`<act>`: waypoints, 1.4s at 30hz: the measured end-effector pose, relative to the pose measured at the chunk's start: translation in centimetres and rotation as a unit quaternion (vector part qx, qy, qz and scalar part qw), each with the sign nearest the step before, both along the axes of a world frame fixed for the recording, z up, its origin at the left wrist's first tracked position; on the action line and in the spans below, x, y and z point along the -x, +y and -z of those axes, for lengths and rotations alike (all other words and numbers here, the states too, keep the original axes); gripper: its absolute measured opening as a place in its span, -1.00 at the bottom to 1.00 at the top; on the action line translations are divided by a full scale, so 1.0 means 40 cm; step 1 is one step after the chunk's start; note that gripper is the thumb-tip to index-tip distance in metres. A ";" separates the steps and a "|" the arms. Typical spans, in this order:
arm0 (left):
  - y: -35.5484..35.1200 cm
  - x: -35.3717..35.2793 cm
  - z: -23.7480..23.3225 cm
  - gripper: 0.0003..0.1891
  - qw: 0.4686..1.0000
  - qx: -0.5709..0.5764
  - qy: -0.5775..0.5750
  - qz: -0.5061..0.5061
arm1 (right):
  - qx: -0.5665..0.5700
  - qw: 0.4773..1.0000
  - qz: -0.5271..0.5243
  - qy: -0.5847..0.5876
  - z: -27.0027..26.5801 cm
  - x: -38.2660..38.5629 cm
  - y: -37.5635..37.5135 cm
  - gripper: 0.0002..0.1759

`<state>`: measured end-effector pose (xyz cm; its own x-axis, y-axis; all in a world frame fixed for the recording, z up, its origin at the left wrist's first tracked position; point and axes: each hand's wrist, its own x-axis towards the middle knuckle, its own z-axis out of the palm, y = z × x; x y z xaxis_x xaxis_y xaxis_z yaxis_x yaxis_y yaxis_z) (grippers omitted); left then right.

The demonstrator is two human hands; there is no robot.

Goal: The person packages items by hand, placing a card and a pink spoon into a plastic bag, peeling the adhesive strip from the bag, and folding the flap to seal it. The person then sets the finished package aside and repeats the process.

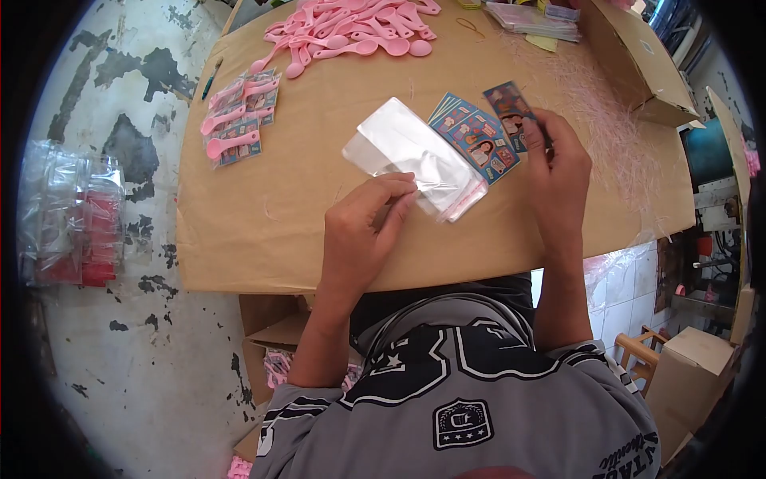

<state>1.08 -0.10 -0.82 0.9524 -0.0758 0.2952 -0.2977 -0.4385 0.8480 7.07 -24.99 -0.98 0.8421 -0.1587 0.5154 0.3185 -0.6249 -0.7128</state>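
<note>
My left hand (369, 223) pinches the edge of a clear plastic bag (377, 165) at the near side of a stack of clear bags (411, 144). In my right hand (562, 172) a printed card (507, 104) is gripped between thumb and fingers, raised at the right end of a fanned pile of blue printed cards (479, 148). That pile lies against the right side of the bag stack. Toward the left of the table, several packed pink spoons (231, 144) lie with cards in clear bags.
Loose pink spoons (351, 36) are heaped at the far edge of the brown-covered table (279, 239). A cardboard box (630, 64) stands at the far right, beside pink shreds (590, 104). A rubber band (471, 29) and packs of plastic (535, 22) lie at the back.
</note>
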 end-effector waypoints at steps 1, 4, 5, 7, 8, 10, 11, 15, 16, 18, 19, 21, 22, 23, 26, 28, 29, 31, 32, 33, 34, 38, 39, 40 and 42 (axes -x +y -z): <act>0.003 0.004 0.003 -0.87 1.000 0.014 0.008 0.003 | -0.057 0.998 -0.008 0.015 -0.020 0.014 0.019 -0.76; 0.000 0.009 0.017 -0.91 0.993 0.110 0.020 -0.021 | -0.103 0.994 -0.030 0.013 -0.051 0.035 0.041 -0.71; 0.005 0.009 0.018 -0.90 0.993 0.113 0.037 -0.028 | -0.099 0.994 -0.038 0.004 -0.055 0.038 0.046 -0.69; 0.017 0.006 0.017 -0.89 0.990 0.116 0.071 -0.042 | -0.099 0.994 -0.051 0.011 -0.059 0.046 0.057 -0.67; 0.022 0.004 0.020 -0.86 0.993 0.081 0.073 -0.052 | -0.100 0.993 -0.058 0.014 -0.061 0.048 0.063 -0.66; 0.030 0.000 0.028 -0.75 0.995 0.010 0.075 -0.071 | -0.107 0.992 -0.067 0.015 -0.056 0.050 0.072 -0.67; 0.026 0.000 0.030 -0.66 0.992 0.069 0.085 -0.065 | -0.111 0.991 -0.071 0.015 -0.055 0.050 0.074 -0.67; 0.012 -0.003 0.014 -0.31 0.976 0.184 0.100 -0.064 | -0.106 0.991 -0.073 0.024 -0.051 0.052 0.067 -0.69; 0.012 -0.005 0.006 -0.24 0.976 0.184 0.097 -0.069 | -0.113 0.990 -0.076 0.024 -0.047 0.052 0.064 -0.70; 0.016 -0.008 -0.001 -0.19 0.972 0.201 0.091 -0.078 | -0.122 0.989 -0.080 0.026 -0.043 0.051 0.057 -0.72; 0.017 -0.009 -0.003 -0.17 0.971 0.209 0.088 -0.082 | -0.125 0.989 -0.080 0.028 -0.043 0.052 0.053 -0.73; 0.018 -0.010 -0.003 -0.16 0.961 0.257 0.078 -0.069 | -0.131 0.987 -0.081 0.032 -0.041 0.054 0.047 -0.74; 0.022 -0.008 -0.003 -0.18 0.958 0.266 0.077 -0.066 | -0.135 0.987 -0.082 0.034 -0.039 0.054 0.046 -0.75; 0.025 -0.007 -0.004 -0.19 0.956 0.276 0.077 -0.063 | -0.138 0.986 -0.084 0.036 -0.037 0.055 0.045 -0.76; 0.028 -0.008 -0.015 -0.22 0.960 0.264 0.084 -0.042 | -0.150 0.984 -0.092 0.040 -0.036 0.058 0.046 -0.75; 0.032 -0.007 -0.009 -0.23 0.969 0.232 0.076 -0.031 | -0.138 0.984 -0.104 0.035 -0.042 0.062 0.049 -0.72; 0.034 -0.006 -0.004 -0.24 0.973 0.217 0.073 -0.024 | -0.131 0.985 -0.110 0.033 -0.044 0.065 0.054 -0.71; 0.042 -0.009 0.017 -0.24 0.978 0.200 0.054 -0.012 | -0.175 0.975 -0.133 0.045 -0.035 0.072 0.079 -0.67; 0.043 -0.010 0.023 -0.24 0.980 0.193 0.044 -0.007 | -0.196 0.969 -0.145 0.050 -0.034 0.077 0.093 -0.65; 0.040 -0.009 0.021 -0.25 0.980 0.193 0.045 -0.006 | -0.184 0.967 -0.161 0.070 -0.040 0.085 0.104 -0.63; 0.036 -0.007 0.018 -0.26 0.980 0.193 0.047 -0.005 | -0.172 0.965 -0.177 0.090 -0.051 0.096 0.115 -0.60; 0.048 -0.004 0.033 -0.30 0.984 0.174 0.023 -0.009 | -0.003 0.980 -0.172 0.101 -0.030 0.097 0.150 -0.60; 0.049 -0.001 0.026 -0.31 0.981 0.191 0.018 -0.030 | 0.054 0.981 -0.159 0.098 -0.021 0.094 0.157 -0.61; 0.048 0.004 0.011 -0.32 0.977 0.208 0.013 -0.051 | 0.071 0.981 -0.155 0.096 -0.014 0.092 0.160 -0.59; 0.048 0.009 -0.014 -0.32 0.962 0.255 -0.001 -0.103 | 0.106 0.979 -0.147 0.093 -0.004 0.089 0.157 -0.54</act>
<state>0.71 1.82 -0.28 0.9315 0.2689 0.2451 -0.2502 -0.0158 0.9681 3.51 -18.69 -0.80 0.9176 0.1991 0.3441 0.3844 -0.6651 -0.6402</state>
